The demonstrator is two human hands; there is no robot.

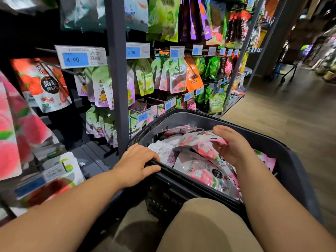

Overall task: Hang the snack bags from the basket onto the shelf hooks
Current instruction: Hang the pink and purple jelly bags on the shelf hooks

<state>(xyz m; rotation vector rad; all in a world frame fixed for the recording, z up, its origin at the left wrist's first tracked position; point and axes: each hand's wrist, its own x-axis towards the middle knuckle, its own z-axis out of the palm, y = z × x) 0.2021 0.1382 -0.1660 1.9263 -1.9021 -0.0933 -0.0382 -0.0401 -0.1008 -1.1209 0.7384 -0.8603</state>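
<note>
Dim store light, bright centre shelves, dark left side, blurred and bowed edges.

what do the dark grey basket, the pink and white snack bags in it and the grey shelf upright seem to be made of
Dark grey basket: likely moulded plastic, matt, by its slotted walls and rounded rim. Pink and white snack bags: glossy printed plastic film, creased and catching glare. Grey shelf upright: probably painted metal, matt; less sure.
</note>
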